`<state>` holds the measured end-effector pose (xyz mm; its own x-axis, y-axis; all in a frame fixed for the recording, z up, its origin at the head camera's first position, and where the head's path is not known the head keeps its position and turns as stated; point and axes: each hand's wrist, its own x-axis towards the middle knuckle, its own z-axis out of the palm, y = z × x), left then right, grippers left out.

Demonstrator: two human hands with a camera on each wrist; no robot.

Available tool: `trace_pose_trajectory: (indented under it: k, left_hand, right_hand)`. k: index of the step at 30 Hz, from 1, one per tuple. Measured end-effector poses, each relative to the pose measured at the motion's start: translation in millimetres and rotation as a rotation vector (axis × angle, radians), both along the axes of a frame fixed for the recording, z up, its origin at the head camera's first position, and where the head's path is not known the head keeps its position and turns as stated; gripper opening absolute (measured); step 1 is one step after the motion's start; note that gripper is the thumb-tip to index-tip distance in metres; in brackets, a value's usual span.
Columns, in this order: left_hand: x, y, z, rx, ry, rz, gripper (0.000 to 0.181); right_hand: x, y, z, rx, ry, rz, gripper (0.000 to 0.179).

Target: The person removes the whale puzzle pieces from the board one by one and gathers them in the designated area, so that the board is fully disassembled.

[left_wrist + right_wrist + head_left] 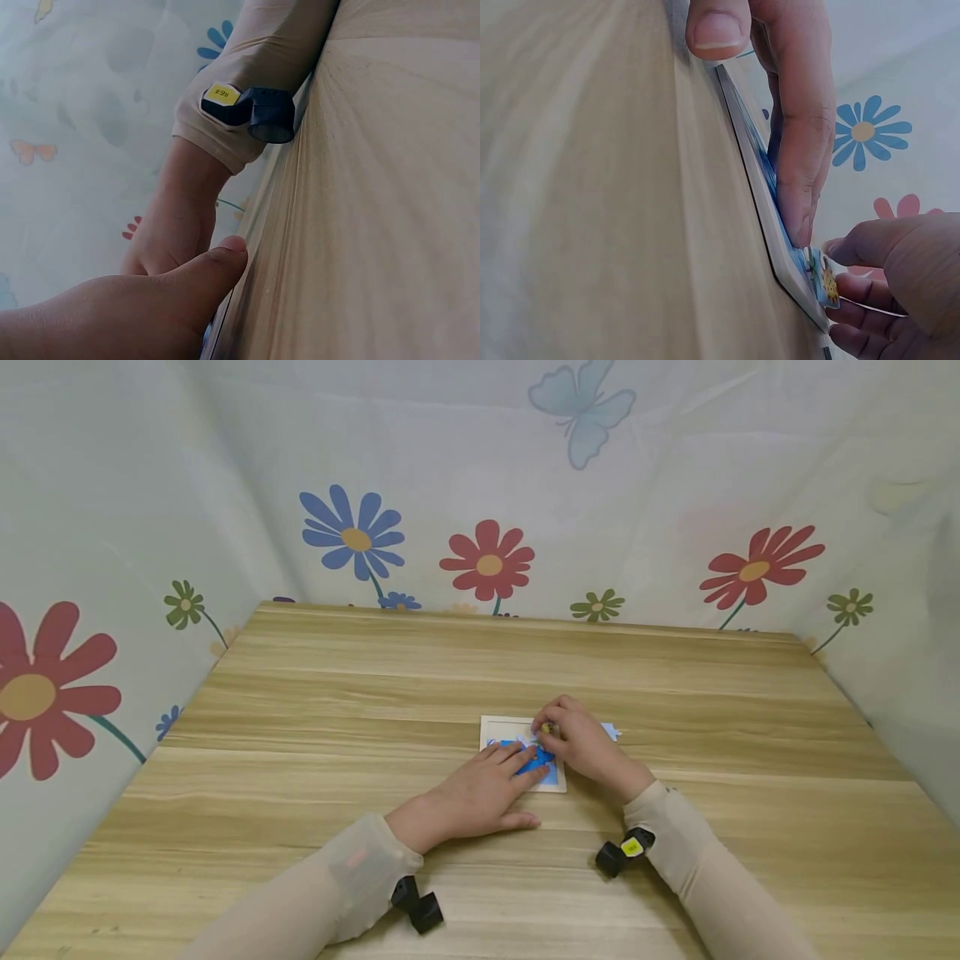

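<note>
A small jigsaw puzzle in a pale tray [485, 732] lies on the table, with blue printed pieces [535, 764] in its lower part. My left hand [472, 797] rests over the blue pieces, fingers extended and thumb spread to the side. At the tray's upper right, my right hand [588, 743] pinches a jigsaw piece [827, 281] with a yellow figure on it, between thumb and fingers. That piece stands tilted up from the tray, close to the left fingertips [802, 229] in the right wrist view.
Just right of the tray, partly behind the right hand, lies a light-blue puzzle piece [612, 732]. The wood-grain table [337, 693] stretches around on all sides. A white cloth [420, 452] with printed flowers and a butterfly hangs behind the table.
</note>
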<state>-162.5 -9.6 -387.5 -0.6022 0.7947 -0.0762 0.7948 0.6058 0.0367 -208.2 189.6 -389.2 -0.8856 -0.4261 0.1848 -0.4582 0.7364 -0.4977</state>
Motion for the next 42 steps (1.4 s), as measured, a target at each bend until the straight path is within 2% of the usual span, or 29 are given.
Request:
trace_pose_trajectory:
  k: [8, 17, 28, 36, 42]
  left_hand:
    - [1.1, 0.1, 1.0, 0.015, 0.004, -0.001, 0.069]
    - [2.1, -0.6, 3.1, 0.020, -0.004, 0.002, 0.069]
    - [2.4, -0.7, 3.1, 0.021, -0.004, 0.002, 0.069]
    - [2.4, -1.1, 2.5, 0.019, 0.001, 0.008, 0.069]
    - [1.9, -1.1, 1.4, 0.014, 0.000, 0.003, 0.069]
  right_hand:
    - [0.4, 2, 2.4, -0.075, -0.011, -0.030, 0.028]
    - [0.6, 3, 4.0, -0.076, -0.012, -0.053, 0.019]
    - [-3.2, 6, 4.3, -0.161, -0.059, -0.061, 0.019]
    - [-3.8, 11, 13.6, -0.211, -0.123, -0.047, 0.018]
    - [-2.8, 16, 21.0, -0.211, -0.167, -0.038, 0.019]
